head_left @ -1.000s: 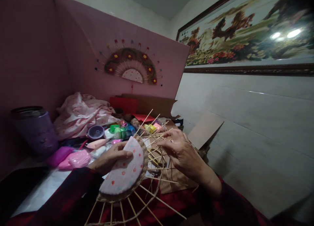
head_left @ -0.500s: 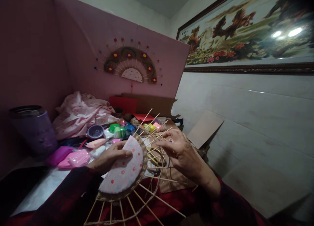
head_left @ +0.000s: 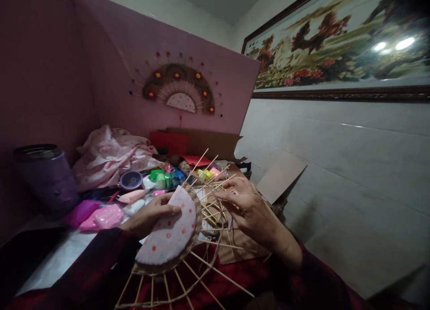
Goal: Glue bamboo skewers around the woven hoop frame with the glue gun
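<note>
The left hand (head_left: pixel 148 218) holds a half-round fan frame made of a white fabric-covered semicircle with small red flowers, a woven straw border and thin bamboo sticks going out like rays (head_left: pixel 171 238). The thumb lies on the flowered face and the other fingers are behind it, so the hand is closed in a grip on the fan; it is kept tilted above the near edge of the desk, probably so that the sticks on the far side stay free for the other hand. The right hand (head_left: pixel 250 211) is among these sticks, just beside the border. Its fingers are bent and drawn together at the tips, as if pinching a thin straw-coloured strand (head_left: pixel 215 211) between the sticks, but the picture is too dark to show exactly what they press.

Behind the fan, in the middle of the desk, lie small coloured packets of soft clay in green, yellow and pink (head_left: pixel 168 179), with a pink plastic bag (head_left: pixel 107 217) nearer the left edge. A purple round cup with a dark lid (head_left: pixel 47 178) stands at the left edge, and a crumpled white cloth with pink print (head_left: pixel 110 155) fills the far left corner. A finished brown fan with flowers (head_left: pixel 178 92) hangs on the pink board (head_left: pixel 117 54) behind the desk, perhaps as a model.
</note>
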### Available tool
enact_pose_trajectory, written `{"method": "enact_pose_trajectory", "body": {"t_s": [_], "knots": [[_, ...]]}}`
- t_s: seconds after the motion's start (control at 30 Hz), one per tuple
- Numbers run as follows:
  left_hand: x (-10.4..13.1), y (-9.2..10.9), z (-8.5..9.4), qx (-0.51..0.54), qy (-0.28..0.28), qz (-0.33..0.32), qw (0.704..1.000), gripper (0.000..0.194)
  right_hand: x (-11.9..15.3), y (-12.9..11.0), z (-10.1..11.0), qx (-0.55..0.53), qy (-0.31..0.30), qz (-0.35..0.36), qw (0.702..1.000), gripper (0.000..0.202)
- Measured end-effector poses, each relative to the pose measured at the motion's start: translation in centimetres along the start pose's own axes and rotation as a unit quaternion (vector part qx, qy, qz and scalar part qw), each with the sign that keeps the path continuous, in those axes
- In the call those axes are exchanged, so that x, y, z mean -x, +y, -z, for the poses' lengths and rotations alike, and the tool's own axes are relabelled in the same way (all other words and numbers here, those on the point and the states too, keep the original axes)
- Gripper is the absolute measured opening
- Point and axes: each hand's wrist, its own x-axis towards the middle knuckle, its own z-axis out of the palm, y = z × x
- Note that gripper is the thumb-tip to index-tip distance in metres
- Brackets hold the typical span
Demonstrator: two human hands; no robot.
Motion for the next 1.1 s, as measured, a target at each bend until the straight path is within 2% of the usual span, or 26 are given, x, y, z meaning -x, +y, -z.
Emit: {"method": "enact_pose_trajectory", "body": {"t_s": [0.1, 0.17, 0.2, 0.27, 0.33, 0.43, 0.57, 0.67, 0.83, 0.97, 1.1], "knots": [[0.0, 0.1, 0.0, -0.002, 0.001, -0.003, 1.0, 0.031, 0.6, 1.9, 0.3, -0.03, 0.093, -0.053, 0.994, 0.024], [-0.1, 0.1, 0.1, 0.0, 0.001, -0.005, 1.0, 0.031, 1.3, 4.3, 0.2, -0.024, 0.14, -0.137, 0.98, 0.022], [-0.1, 0.1, 0.1, 0.001, 0.001, -0.006, 1.0, 0.031, 1.7, 5.6, -0.1, -0.004, 0.12, -0.186, 0.975, 0.024], [-0.2, 0.1, 0.2, 0.005, -0.001, -0.008, 1.0, 0.032, 2.6, 8.1, -1.0, 0.068, -0.021, -0.286, 0.956, 0.029], [-0.3, 0.1, 0.2, 0.007, -0.001, -0.007, 1.0, 0.033, 3.6, 10.0, -2.3, 0.077, -0.086, -0.304, 0.946, 0.024], [-0.3, 0.1, 0.3, 0.005, 0.001, -0.003, 1.0, 0.033, 4.8, 11.3, -4.3, 0.063, -0.133, -0.298, 0.943, 0.026], [-0.3, 0.2, 0.4, 0.0, 0.006, -0.007, 1.0, 0.031, 5.3, 11.6, -5.5, 0.026, -0.141, -0.293, 0.945, 0.028], [-0.3, 0.2, 0.4, 0.0, 0.012, -0.006, 1.0, 0.03, 5.3, 11.6, -5.5, 0.006, -0.109, -0.3, 0.948, 0.033], [-0.1, 0.1, 0.2, -0.004, 0.024, -0.013, 1.0, 0.03, 5.0, 11.4, -5.2, -0.006, 0.011, -0.363, 0.932, 0.039], [-0.1, 0.1, 0.2, -0.005, 0.027, -0.014, 1.0, 0.032, 5.0, 11.9, -4.7, -0.009, 0.115, -0.411, 0.904, 0.044], [-0.2, 0.0, 0.2, -0.008, 0.024, -0.014, 1.0, 0.031, 5.0, 13.0, -3.2, -0.043, 0.233, -0.451, 0.861, 0.046]]}}
